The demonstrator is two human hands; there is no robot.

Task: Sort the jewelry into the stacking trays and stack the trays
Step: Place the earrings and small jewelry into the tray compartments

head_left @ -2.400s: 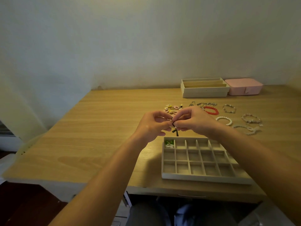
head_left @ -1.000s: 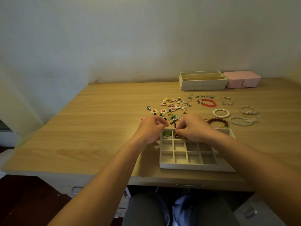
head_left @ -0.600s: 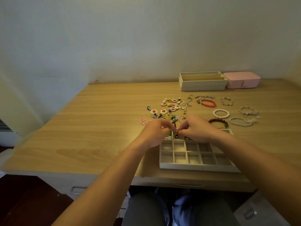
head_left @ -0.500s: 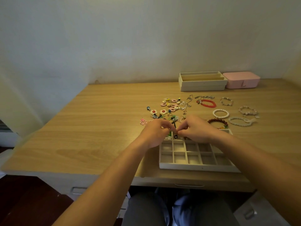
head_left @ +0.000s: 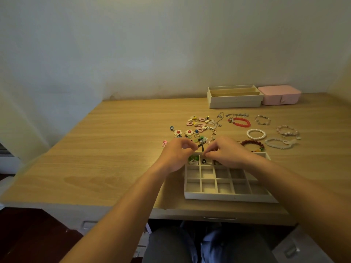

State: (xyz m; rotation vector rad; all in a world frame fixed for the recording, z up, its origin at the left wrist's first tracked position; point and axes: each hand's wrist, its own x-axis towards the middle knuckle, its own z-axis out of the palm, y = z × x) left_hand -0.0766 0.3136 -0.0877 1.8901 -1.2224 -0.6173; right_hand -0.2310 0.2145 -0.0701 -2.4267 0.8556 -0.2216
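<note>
Both hands low centre of frame, over the back row of the grid tray [head_left: 228,197], which sits at the front edge of the counter [head_left: 114,149].

Left hand [head_left: 176,154]: fingers curled in, thumb and index tips together at the tray's back-left corner. Right hand [head_left: 226,152]: same posture, fingertips pointing left, near the left hand's tips. A small dark piece [head_left: 201,147] shows in the gap between them. Can't tell which hand has it, or if either does.

Tray contents: green piece [head_left: 190,159] in the back-left compartment, black butterfly piece [head_left: 203,161] in the one just right of it. The front two rows that show look bare; the right hand hides part of the back row.

Loose jewelry lies on the counter beyond the hands: earring pile [head_left: 197,124], two flower earrings [head_left: 183,132], red bracelet [head_left: 242,122], pearl bracelet [head_left: 256,134], dark red bead bracelet [head_left: 252,143] just behind the right hand.

Long-slot tray [head_left: 234,101] upper right by the wall, pink box [head_left: 279,95] touching its right side.
</note>
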